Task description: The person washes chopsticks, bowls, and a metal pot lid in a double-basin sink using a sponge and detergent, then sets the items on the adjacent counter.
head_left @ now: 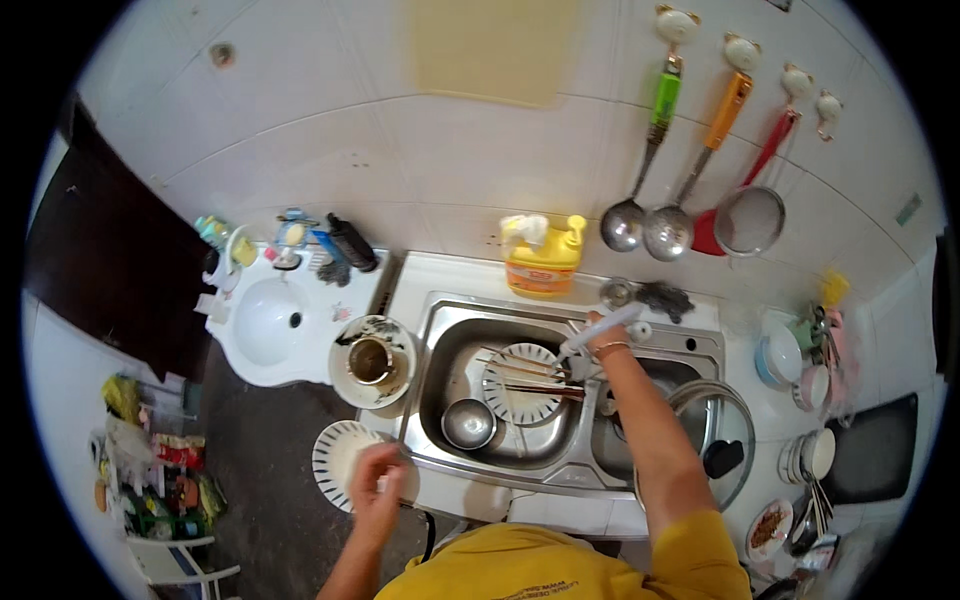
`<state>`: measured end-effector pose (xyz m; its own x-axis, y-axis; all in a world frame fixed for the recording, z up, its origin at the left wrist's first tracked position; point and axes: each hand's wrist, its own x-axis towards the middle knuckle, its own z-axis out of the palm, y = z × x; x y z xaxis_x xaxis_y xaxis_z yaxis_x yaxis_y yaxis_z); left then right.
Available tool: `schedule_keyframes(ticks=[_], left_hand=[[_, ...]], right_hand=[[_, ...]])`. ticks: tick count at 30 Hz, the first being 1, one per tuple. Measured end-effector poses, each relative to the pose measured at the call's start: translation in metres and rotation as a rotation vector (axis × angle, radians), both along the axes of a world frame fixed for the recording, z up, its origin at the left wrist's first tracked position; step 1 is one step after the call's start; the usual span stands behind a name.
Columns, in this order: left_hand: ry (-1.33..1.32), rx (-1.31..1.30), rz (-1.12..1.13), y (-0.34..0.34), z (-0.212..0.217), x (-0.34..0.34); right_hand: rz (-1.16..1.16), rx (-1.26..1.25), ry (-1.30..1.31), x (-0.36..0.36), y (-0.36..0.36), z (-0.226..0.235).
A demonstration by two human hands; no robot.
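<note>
My right hand (598, 328) reaches over the sink to the white faucet (604, 326), whose spout hides most of its fingers. Left of the sink, my left hand (376, 488) is close to the near side of a striped white plate (335, 462). Its slightly blurred fingers are curled, and what they hold, if anything, is unclear. In the sink's left basin (437, 385) lie another striped plate (510, 398), several chopsticks (525, 368) across it, and a small metal bowl (469, 424).
A bowl holding a metal cup (371, 360) stands left of the sink. Over the right basin leans a glass lid (735, 472). A yellow pump jug (541, 262) stands behind, with ladles (625, 225) and a strainer (750, 220) hanging above. Bowls (806, 456) sit at right.
</note>
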<state>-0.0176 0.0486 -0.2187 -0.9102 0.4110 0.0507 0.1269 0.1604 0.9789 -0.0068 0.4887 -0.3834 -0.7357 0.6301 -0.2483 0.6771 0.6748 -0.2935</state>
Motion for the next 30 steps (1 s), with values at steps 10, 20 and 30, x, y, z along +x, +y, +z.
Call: schedule_keyframes(ticks=[10, 20, 30], left_hand=[[-0.602, -0.200, -0.020, -0.037, -0.117, 0.045], [-0.039, -0.278, 0.339, -0.064, -0.125, -0.082], [-0.557, -0.281, 0.266, -0.070, -0.173, -0.228]], right_hand=[[-0.039, -0.298, 0.181, 0.053, -0.028, 0.014], [-0.005, -0.678, 0.523, 0.057, -0.064, 0.007], [-0.319, -1.133, 0.586, 0.054, -0.078, 0.005]])
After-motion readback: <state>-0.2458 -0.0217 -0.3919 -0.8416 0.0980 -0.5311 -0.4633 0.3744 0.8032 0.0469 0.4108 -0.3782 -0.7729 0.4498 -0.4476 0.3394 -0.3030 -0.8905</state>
